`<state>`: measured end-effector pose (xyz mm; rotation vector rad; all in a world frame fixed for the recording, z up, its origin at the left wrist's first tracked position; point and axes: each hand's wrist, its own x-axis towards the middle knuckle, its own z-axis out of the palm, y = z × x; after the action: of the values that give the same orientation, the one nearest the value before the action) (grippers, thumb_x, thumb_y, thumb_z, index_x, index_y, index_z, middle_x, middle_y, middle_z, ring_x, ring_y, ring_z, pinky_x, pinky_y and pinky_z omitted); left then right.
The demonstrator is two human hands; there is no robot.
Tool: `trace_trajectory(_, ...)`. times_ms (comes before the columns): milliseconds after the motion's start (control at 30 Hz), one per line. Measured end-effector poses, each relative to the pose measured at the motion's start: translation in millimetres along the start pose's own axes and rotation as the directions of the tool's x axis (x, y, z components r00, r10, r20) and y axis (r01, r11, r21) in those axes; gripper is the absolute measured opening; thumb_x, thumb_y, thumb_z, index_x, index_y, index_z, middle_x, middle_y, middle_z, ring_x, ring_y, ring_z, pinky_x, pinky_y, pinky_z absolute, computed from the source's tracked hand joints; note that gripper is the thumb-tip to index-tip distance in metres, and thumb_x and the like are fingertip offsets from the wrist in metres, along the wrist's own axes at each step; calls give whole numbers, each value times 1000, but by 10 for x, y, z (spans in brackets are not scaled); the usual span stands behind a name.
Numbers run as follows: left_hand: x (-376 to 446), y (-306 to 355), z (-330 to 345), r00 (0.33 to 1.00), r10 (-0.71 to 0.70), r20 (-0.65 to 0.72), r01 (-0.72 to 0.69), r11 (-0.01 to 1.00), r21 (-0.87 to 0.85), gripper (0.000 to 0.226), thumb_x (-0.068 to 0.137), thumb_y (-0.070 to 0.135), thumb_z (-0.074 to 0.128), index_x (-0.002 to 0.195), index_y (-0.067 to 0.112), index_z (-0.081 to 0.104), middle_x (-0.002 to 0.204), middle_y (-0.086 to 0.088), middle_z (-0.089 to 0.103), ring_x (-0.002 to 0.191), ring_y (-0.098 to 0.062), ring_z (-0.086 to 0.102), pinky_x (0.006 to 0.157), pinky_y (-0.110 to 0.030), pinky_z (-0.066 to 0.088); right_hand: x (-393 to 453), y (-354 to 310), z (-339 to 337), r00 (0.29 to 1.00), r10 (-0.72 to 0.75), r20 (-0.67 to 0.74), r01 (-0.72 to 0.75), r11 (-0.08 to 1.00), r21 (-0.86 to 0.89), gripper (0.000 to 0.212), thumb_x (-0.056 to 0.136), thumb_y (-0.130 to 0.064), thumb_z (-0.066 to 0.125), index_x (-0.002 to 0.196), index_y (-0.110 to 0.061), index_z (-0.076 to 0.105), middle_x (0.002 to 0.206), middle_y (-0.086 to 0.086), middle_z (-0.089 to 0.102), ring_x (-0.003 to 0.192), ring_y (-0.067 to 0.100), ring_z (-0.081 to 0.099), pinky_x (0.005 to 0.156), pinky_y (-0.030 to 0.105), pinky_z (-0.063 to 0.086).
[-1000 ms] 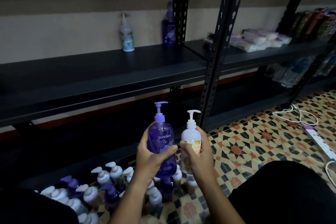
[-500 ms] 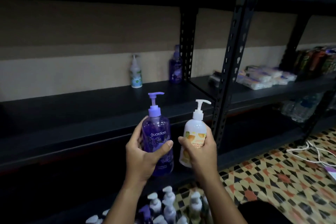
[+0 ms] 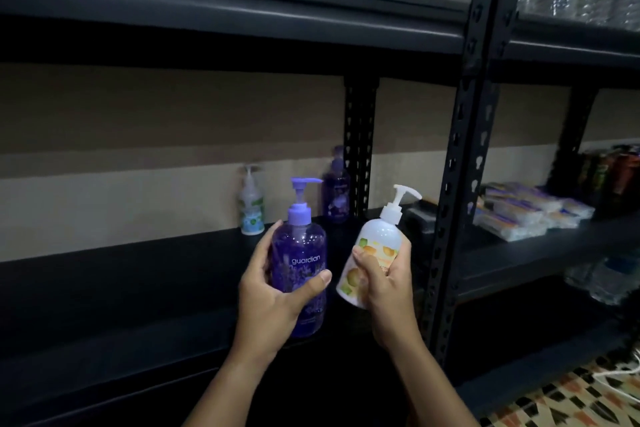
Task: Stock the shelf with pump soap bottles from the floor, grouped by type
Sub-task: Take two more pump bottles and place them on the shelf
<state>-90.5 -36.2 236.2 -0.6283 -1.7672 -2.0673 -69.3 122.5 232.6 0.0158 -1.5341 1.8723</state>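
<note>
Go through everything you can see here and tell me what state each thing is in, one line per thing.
Purple bottle: held upright in the left hand, off the shelf.
White bottle: held in the right hand, tilted right.
Clear bottle: standing upright at the back of the shelf.
Second purple bottle: standing upright at the back, right of the clear one.
Packets: stacked on the neighbouring shelf.

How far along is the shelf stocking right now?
Barely started. Done: two bottles stand at the back of the shelf, a clear bottle with a green label and a purple bottle. In hand: the left hand holds a purple Guardian bottle; the right hand holds a white fruit-label bottle, tilted. Left: placing both by type; the floor stock is out of view.
</note>
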Motion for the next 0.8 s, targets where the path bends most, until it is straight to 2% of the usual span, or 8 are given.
trace_trajectory(100,261,-167,90,1000,23,12,-23,999,27,90,64,11,96,144,21,56,127,6,73,115,-11,71,100,-24,55,277,108,18,999,-36,18,36,999,-34,51,79,-31,71,126,-29,51,94,-4,67,81,8,67,80,32,56)
trace_trajectory(233,569,-440,186,999,37,-8,-36,997,64,88,67,10,96,144,23,55,129,7,72,117,-11,70,103,-29,55,529,258,47,998,-56,15,56,998,-42,50,79,-30,70,126,-29,51,91,-8,67,79,7,67,73,22,54)
trace_trajectory(367,832,-673,259,1000,-6,2,6,998,57,88,67,4,95,142,24,54,130,4,70,118,-13,69,108,-39,54,647,388,56,999,-34,13,34,999,-42,49,78,-33,73,122,-35,51,94,-6,67,81,9,67,72,25,56)
trace_trajectory(500,1072,-823,321,998,-28,48,25,997,75,88,67,5,96,140,30,54,131,6,69,118,-9,68,107,-42,54,707,434,66,999,-42,-9,42,999,-26,59,75,-33,74,128,-29,50,97,2,66,78,7,67,69,22,56)
trace_trajectory(600,1181,-961,338,999,-24,47,19,995,103,92,67,14,98,144,31,51,137,7,66,125,-11,65,111,-46,51,722,459,60,999,-41,-29,40,999,-24,59,76,-28,72,130,-23,50,95,3,65,73,4,66,66,20,54)
trace_trajectory(700,1254,-1074,369,999,-10,37,6,995,95,92,70,12,96,147,28,49,139,9,65,127,-10,64,112,-45,50,733,490,45,999,-32,-34,31,999,-32,57,77,-30,73,129,-25,50,97,5,65,74,7,66,67,24,55)
trace_trajectory(800,1351,-1213,391,999,6,52,-12,993,116,95,70,14,97,150,28,47,138,9,66,128,-12,64,112,-47,49,748,522,37,999,-20,-38,19,999,-30,49,89,-17,76,129,-25,50,98,7,65,73,7,67,66,23,56)
